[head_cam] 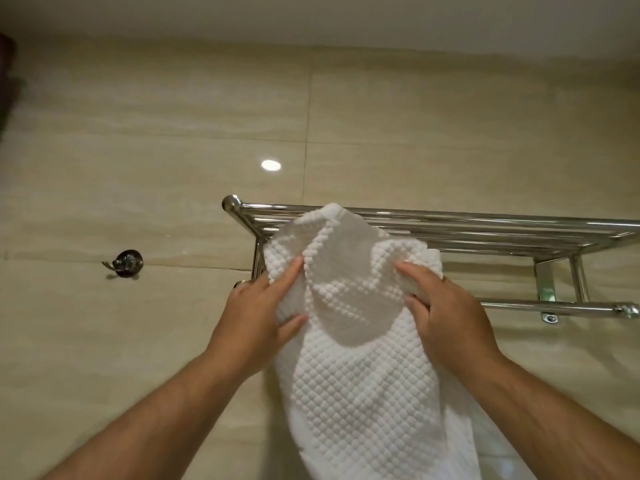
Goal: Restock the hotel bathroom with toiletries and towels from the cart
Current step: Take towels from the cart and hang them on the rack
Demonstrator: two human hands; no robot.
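Towel [360,393]: white, bumpy grid weave, held up mid-scene in front of the rack [485,226]. Its lower length hangs between two bare forearms [156,410] and runs out of view at the near edge. Smoother white fabric shows low on its right side.

Left hand [256,323]: on the towel's left edge, fingers laid over the front, thumb closing in from below, a fold pinched between them. Right hand [446,317]: on the right edge at about the same height, fingers curled into a bunched wad of cloth, thumb on the front. Both hands have a firm hold.

Between the hands the towel folds over into a rounded flap with shadow under it. The top of the towel is crumpled and covers the rack's left part. Cannot tell whether it rests on the bars or only sits in front of them.

The rack is a chromed tube shelf of several parallel bars, fixed to the wall [156,98], running from centre out past the right edge. A rail [554,308] hangs beneath it on brackets, right of the right hand.

The wall is glossy beige tile with thin grout lines. Hook [126,263]: dark metal, on the tile well left of the rack. Round bright glare [271,165] above the rack's left end. Farthest up, pale ceiling [311,15]. Dark shape [7,74] at the far left edge, cannot identify.
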